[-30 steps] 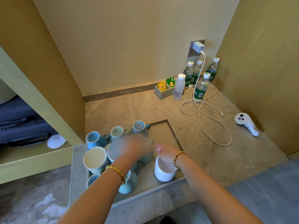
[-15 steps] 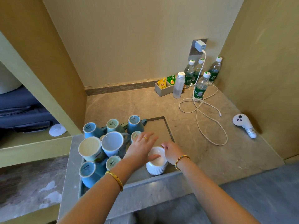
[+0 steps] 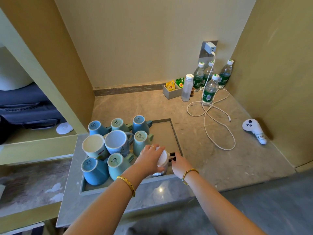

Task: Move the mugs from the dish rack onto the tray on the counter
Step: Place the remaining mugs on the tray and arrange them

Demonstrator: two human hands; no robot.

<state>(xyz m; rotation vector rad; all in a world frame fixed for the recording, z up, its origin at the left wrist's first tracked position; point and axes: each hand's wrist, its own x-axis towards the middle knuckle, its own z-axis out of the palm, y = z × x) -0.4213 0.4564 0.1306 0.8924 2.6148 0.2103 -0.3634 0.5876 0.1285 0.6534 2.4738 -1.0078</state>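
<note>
White mug (image 3: 160, 161) mostly hidden: left hand (image 3: 149, 160) grips it, right hand (image 3: 177, 164) pinches its handle; eight other mugs (image 3: 116, 143) inverted.

White controller (image 3: 254, 131) label reads "Hon".

you see a bright, evenly lit, sharp picture; a glare spot sits on the bench (image 3: 160, 189) front edge, and wide-angle bending curves the edges.

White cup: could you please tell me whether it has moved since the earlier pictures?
Yes: the cup remains by the tray front right corner, but is now tipped from upright.
</note>
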